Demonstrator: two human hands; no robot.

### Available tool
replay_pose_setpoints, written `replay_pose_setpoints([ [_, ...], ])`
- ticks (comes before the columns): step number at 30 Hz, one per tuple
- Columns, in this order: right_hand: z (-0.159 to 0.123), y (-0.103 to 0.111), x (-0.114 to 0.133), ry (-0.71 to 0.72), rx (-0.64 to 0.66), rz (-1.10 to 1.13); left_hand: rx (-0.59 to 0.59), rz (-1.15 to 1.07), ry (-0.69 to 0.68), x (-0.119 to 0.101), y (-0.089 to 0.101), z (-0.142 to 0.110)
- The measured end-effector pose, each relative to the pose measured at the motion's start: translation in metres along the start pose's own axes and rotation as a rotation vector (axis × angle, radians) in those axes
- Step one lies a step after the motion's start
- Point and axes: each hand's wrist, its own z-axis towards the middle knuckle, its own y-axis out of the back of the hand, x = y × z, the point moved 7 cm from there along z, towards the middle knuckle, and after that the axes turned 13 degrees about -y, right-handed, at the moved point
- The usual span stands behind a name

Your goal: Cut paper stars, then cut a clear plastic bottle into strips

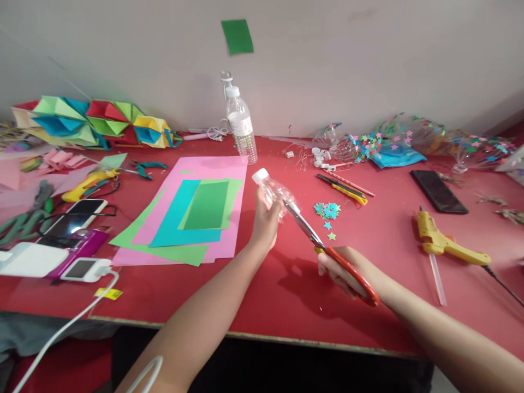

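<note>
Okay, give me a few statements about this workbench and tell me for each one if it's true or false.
1. The right hand holds the red-handled scissors. True.
2. The left hand holds a phone. False: it holds a clear plastic piece with a white cap.
3. The yellow glue gun lies to the right of the small paper stars. True.
4. The green square up on the wall is red. False: it is green.
5. The labelled bottle stands upright near the wall. True.
6. The tabletop is blue. False: it is red.
</note>
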Motion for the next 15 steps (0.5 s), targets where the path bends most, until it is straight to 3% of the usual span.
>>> replay_pose_setpoints([
  [3,0.001,0.008,0.000,0.010,-0.097,0.032,-0.042,-0.069,0.012,-0.006,0.002,0.002],
  [7,0.002,0.024,0.001,0.045,-0.253,0.078,0.036,-0.204,0.080,-0.008,-0.008,-0.002],
  [10,0.004,0.028,0.000,0.053,-0.284,0.065,0.082,-0.282,0.131,-0.007,-0.014,-0.005],
  [15,0.006,0.027,0.005,0.067,-0.334,-0.143,0.063,-0.262,0.147,-0.004,-0.012,-0.003],
])
